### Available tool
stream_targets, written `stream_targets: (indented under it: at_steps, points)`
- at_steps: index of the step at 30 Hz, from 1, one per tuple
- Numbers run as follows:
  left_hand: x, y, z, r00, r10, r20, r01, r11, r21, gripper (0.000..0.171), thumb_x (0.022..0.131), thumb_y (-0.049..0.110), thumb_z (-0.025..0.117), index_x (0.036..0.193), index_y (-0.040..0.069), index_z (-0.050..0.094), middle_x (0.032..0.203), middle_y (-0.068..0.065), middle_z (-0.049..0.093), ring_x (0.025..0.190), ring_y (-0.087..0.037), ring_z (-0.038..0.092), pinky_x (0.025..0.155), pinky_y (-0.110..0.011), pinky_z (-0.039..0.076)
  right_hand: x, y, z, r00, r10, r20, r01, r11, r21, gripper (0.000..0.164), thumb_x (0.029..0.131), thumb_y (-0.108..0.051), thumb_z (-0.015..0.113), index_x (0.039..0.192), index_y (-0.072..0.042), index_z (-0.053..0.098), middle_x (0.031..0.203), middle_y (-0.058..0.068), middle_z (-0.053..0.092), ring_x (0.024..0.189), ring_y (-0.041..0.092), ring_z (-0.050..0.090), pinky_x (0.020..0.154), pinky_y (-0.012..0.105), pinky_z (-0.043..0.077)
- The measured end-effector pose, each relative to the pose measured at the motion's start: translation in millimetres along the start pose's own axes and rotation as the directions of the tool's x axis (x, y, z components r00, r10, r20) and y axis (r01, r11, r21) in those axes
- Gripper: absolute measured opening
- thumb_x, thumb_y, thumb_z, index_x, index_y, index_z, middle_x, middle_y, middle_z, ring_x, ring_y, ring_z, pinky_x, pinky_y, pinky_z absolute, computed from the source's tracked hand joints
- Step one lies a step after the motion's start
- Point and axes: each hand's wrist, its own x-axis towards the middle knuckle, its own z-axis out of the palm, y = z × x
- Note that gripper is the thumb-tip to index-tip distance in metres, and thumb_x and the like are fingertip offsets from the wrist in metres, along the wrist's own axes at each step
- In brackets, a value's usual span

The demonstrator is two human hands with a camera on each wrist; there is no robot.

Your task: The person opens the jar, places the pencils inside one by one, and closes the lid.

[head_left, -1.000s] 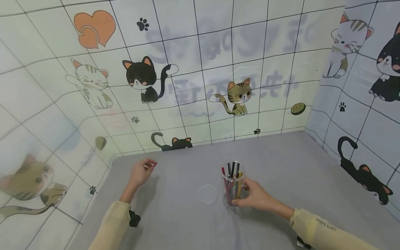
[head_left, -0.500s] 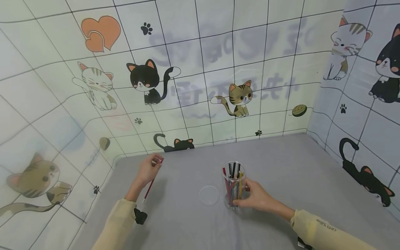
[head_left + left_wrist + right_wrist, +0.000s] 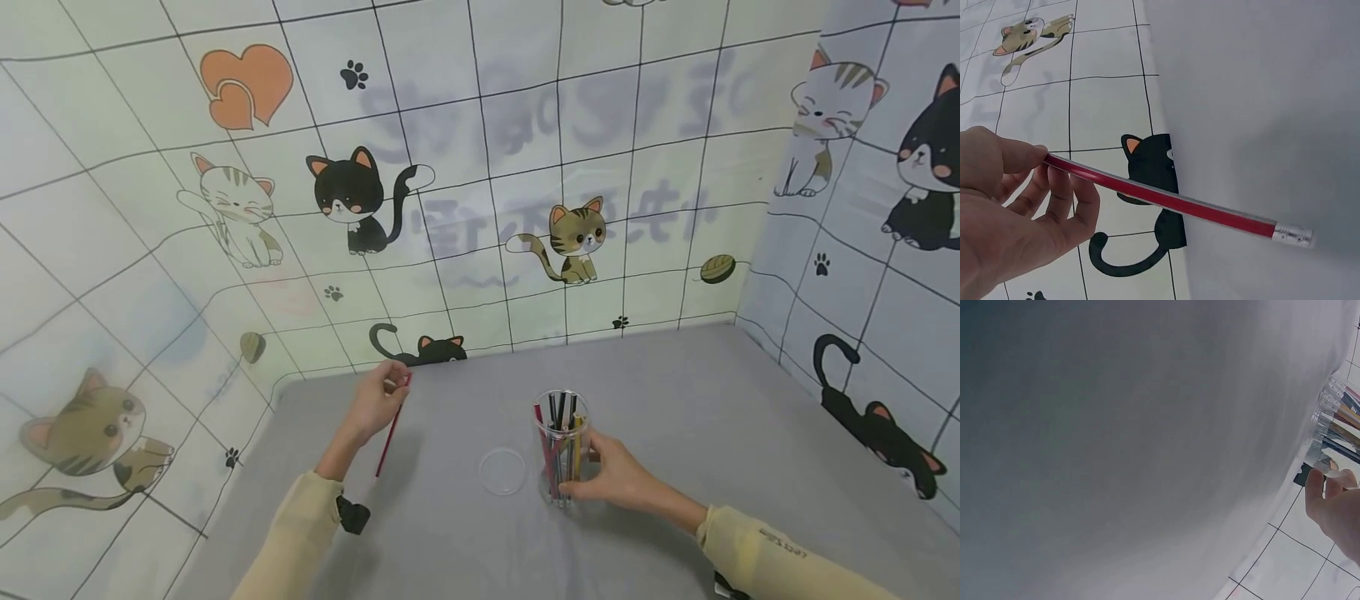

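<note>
My left hand (image 3: 378, 402) pinches a red pencil (image 3: 1166, 197) near one end, between thumb and fingertips. The pencil slants down over the table, its silver-and-white eraser end (image 3: 1292, 235) lowest and away from the hand. At the right, my right hand (image 3: 611, 471) grips a clear plastic cup (image 3: 542, 467) around its lower side. Several pencils (image 3: 561, 433) stand upright in the cup, in red, black, grey and yellow. In the right wrist view only part of the right hand (image 3: 1338, 509) and the pencils (image 3: 1341, 419) show, at the edge.
A round clear lid (image 3: 502, 472) lies flat on the grey tablecloth (image 3: 450, 533), just left of the cup. Behind and at both sides rise cloth walls (image 3: 465, 283) with a grid and cartoon cats. A black wrist strap (image 3: 352, 515) sits by the left sleeve.
My left hand has moved rightward and slightly away from me, and the red pencil has swung into view below it. The right hand and cup stay where they were.
</note>
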Motion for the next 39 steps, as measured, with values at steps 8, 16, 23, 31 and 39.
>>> stream_targets:
  at_steps: [8,16,23,31,39]
  points:
    - [1.7,12.5,4.0,1.0,-0.004,0.03,0.005,0.999,-0.038,0.022,0.094,-0.005,0.061,0.114,0.004,0.058,0.102,-0.012,0.057,0.093,-0.03,0.063,0.069,-0.034,0.052,-0.7,-2.0,-0.9,1.0,0.018,0.002,-0.018,1.0,-0.006,0.058,0.073,-0.022,0.088,0.121,-0.007,0.06,0.13,0.017,0.061,0.114,0.042,0.059,0.092,0.06,0.047]
    - [2.4,31.6,7.5,0.998,0.051,0.043,-0.049,0.998,-0.049,0.022,0.095,-0.002,0.062,0.117,0.001,0.06,0.102,-0.011,0.059,0.096,-0.029,0.064,0.069,-0.033,0.055,1.0,-2.1,-3.1,1.0,-0.01,0.006,0.01,1.0,-0.027,0.049,0.073,-0.021,0.088,0.112,-0.009,0.06,0.124,0.013,0.064,0.111,0.037,0.061,0.093,0.058,0.048]
    - [2.5,51.1,9.0,0.991,0.116,0.06,-0.11,0.989,-0.103,0.023,0.093,-0.004,0.061,0.116,0.002,0.059,0.104,-0.012,0.059,0.098,-0.03,0.064,0.07,-0.034,0.056,1.0,-2.8,-2.4,1.0,-0.011,0.006,0.011,0.999,-0.042,0.048,0.073,-0.022,0.088,0.11,-0.009,0.06,0.122,0.012,0.065,0.11,0.037,0.061,0.092,0.057,0.049]
    - [3.6,68.5,10.1,0.982,0.174,0.07,-0.163,0.976,-0.143,0.022,0.095,-0.003,0.062,0.116,0.002,0.057,0.103,-0.013,0.058,0.095,-0.029,0.063,0.071,-0.034,0.057,0.3,-3.0,-1.8,1.0,-0.015,0.005,0.015,0.999,-0.046,0.049,0.074,-0.022,0.088,0.112,-0.01,0.06,0.121,0.011,0.065,0.109,0.035,0.061,0.093,0.059,0.047]
    - [8.1,90.1,10.1,0.972,0.234,0.037,-0.219,0.948,-0.231,0.022,0.096,-0.004,0.061,0.116,-0.002,0.055,0.1,-0.014,0.057,0.09,-0.029,0.064,0.07,-0.041,0.056,-0.6,-2.6,-1.5,1.0,-0.022,0.006,0.023,0.999,-0.037,0.049,0.074,-0.021,0.088,0.113,-0.011,0.06,0.123,0.01,0.065,0.109,0.03,0.061,0.095,0.06,0.046]
